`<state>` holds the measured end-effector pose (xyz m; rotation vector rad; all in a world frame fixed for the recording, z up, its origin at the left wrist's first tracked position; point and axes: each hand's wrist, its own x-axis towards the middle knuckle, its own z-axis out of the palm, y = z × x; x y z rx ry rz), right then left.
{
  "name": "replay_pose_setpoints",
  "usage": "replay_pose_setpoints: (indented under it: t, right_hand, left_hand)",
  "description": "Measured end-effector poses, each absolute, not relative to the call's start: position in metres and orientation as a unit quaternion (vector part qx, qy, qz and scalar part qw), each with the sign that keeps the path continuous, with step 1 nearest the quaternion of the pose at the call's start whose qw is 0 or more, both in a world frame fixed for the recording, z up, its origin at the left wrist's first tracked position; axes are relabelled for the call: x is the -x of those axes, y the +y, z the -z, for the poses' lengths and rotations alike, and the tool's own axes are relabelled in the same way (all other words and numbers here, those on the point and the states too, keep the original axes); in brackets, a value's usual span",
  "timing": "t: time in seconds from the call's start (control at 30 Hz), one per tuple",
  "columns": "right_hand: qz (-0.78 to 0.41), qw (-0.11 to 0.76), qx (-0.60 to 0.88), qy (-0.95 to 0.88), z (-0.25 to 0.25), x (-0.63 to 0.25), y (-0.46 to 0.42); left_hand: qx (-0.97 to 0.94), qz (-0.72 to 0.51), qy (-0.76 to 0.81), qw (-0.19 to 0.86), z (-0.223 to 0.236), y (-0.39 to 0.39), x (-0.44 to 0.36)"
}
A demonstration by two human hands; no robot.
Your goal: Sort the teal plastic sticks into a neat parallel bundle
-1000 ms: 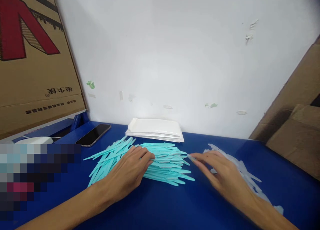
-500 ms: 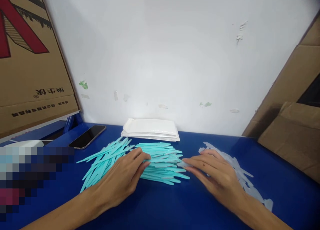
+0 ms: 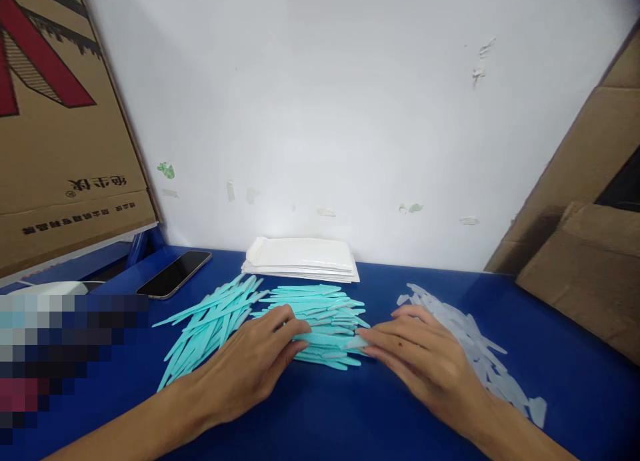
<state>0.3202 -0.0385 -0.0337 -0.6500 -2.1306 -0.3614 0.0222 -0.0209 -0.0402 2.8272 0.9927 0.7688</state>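
A heap of teal plastic sticks [image 3: 320, 307] lies fanned out on the blue table [image 3: 350, 414]. My left hand [image 3: 250, 367] rests at the heap's near edge, thumb and forefinger pinching the left end of one teal stick [image 3: 323, 339]. My right hand [image 3: 425, 361] reaches in from the right, fingers together, pinching a small clear plastic cap [image 3: 356, 343] against that stick's right end. A pile of the same clear plastic caps [image 3: 480, 354] lies just behind and to the right of my right hand.
A stack of white pouches [image 3: 303, 257] lies against the white wall. A black phone [image 3: 175, 273] sits at the back left, below a leaning cardboard box [image 3: 60, 147]. More cardboard [image 3: 580, 274] stands at the right. A blurred patch covers the left edge.
My right hand has moved left from the clear pile, bringing a clear cap to the teal heap. My left hand has shifted slightly toward me and pinched one stick.
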Motion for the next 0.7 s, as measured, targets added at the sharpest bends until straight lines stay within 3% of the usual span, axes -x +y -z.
replay_pose_setpoints:
  t: [0.27, 0.7]
  right_hand:
    - [0.164, 0.425, 0.254, -0.853, 0.029, -0.319, -0.042]
    - [0.198, 0.429, 0.278, -0.836, 0.024, -0.328, -0.038]
  left_hand:
    - [-0.909, -0.282, 0.307, -0.024, 0.041, -0.021, -0.025]
    - [-0.895, -0.289, 0.339, -0.008, 0.036, -0.019, -0.024]
